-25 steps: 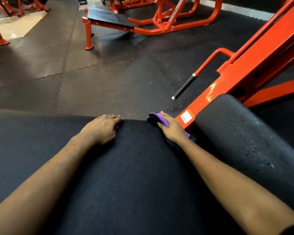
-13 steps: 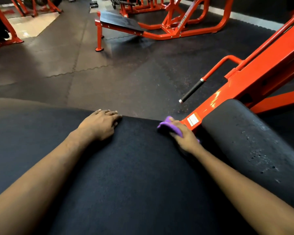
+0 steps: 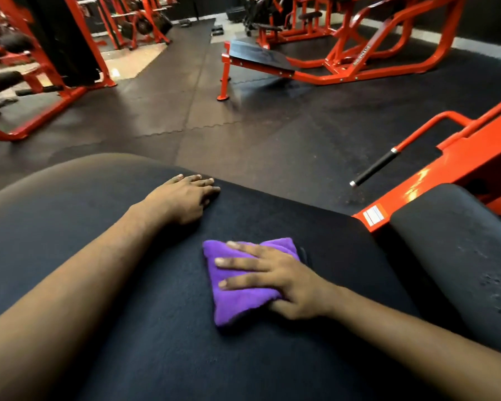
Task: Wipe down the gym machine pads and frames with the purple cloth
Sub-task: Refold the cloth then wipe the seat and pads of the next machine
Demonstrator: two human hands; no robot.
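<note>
The purple cloth (image 3: 237,304), folded into a thick, roughly four-cornered wad, lies flat on the top of the large black machine pad (image 3: 122,337), right of the pad's middle and well back from its far edge. The right hand (image 3: 284,280) lies palm down on top of it with the fingers (image 3: 243,263) straight and spread, pointing left across the cloth, so the grip is no clamp but a broad flat press. Most of the cloth shows beyond and below the fingertips, and its far right corner sticks out past the knuckles. The thumb lies against the cloth's near right edge; whether it tucks under the fabric cannot be told. The left hand (image 3: 182,199) rests palm down on the same pad, farther away and to the left, fingers straight and together, their tips at the pad's far edge, holding nothing. It is apart from the cloth. To the right, a second black pad (image 3: 457,256), rounded and speckled with pale marks, sits just beside the large one. The orange machine frame (image 3: 451,172) rises behind it, carrying a white label (image 3: 373,216) at its low end and a bent handle with a black grip (image 3: 373,168) that points down toward the dark rubber floor mats (image 3: 214,125). Farther off stands an orange bench with a flat black top (image 3: 261,57).
</note>
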